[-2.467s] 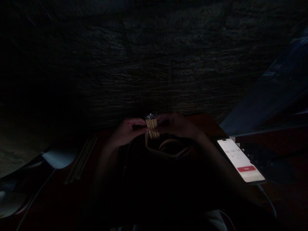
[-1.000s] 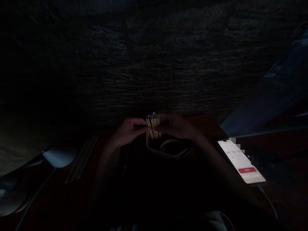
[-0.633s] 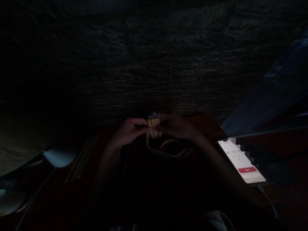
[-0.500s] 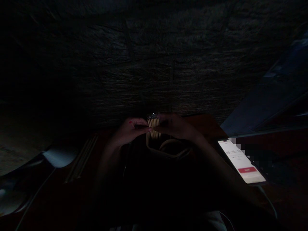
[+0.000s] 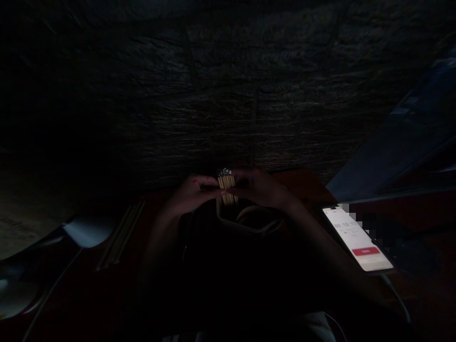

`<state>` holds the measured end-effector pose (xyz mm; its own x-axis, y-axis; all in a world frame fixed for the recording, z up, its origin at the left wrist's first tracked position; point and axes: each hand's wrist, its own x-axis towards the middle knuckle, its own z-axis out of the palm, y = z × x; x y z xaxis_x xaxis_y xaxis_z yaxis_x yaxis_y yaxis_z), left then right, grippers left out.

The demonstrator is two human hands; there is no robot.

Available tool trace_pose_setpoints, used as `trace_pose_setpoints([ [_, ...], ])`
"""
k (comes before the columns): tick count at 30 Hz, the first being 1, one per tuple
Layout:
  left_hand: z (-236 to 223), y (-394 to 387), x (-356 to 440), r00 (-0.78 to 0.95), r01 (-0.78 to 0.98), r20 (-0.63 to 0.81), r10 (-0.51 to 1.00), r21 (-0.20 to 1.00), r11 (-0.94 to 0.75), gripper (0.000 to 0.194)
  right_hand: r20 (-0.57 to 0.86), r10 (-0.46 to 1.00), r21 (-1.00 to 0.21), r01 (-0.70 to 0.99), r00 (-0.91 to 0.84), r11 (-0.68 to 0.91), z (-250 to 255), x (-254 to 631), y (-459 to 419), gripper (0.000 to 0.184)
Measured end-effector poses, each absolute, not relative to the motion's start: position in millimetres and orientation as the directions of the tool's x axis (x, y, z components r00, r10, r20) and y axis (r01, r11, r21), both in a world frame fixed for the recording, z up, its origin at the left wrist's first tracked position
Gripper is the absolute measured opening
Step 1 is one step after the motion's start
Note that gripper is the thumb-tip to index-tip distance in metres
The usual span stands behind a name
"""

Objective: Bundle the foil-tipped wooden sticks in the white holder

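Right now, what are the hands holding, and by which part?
The left hand and right hand hold a bundle of thin sticks between them, thumbs across its visible middle, below the shiny top end.

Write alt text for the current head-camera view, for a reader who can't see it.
A person's left hand and right hand hold a bundle of thin pale sticks, shiny at its far end, in near darkness. A lit phone lies at the right, and a few separate sticks lie at the left.
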<state>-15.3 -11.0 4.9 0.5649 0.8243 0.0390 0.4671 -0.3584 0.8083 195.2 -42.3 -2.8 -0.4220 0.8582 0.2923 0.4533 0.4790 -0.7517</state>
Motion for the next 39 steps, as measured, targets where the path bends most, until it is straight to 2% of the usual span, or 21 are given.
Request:
trace_pose_setpoints([
  [7, 2.3, -9.1, -16.3, 0.584, 0.463, 0.075, 0.808, 0.787, -0.408, 0.023, 0.290, 0.863, -0.768, 0.437, -0.413, 0.467, -5.6, 195.3, -41.2, 0.029],
  [17, 3.9, -10.6, -16.0, 0.583, 0.458, 0.029, 0.812, 0.814, -0.358, 0.022, 0.226, 0.856, -0.828, 0.372, -0.464, 0.420, -6.7, 201.9, -38.9, 0.033],
  [26, 3.8, -10.8, -16.5, 0.556, 0.483, 0.040, 0.830, 0.797, -0.362, 0.023, 0.223, 0.880, -0.804, 0.432, -0.418, 0.409, -3.6, 201.2, -40.0, 0.023],
  [32, 3.3, -10.9, -14.6, 0.560, 0.475, 0.013, 0.828, 0.814, -0.334, 0.024, 0.210, 0.884, -0.837, 0.390, -0.418, 0.384, -4.0, 202.4, -39.7, 0.028],
  [39, 6.1, -12.9, -12.7, 0.549, 0.495, 0.022, 0.835, 0.796, -0.347, 0.023, 0.242, 0.875, -0.816, 0.400, -0.420, 0.417, -5.4, 202.0, -38.8, 0.025],
])
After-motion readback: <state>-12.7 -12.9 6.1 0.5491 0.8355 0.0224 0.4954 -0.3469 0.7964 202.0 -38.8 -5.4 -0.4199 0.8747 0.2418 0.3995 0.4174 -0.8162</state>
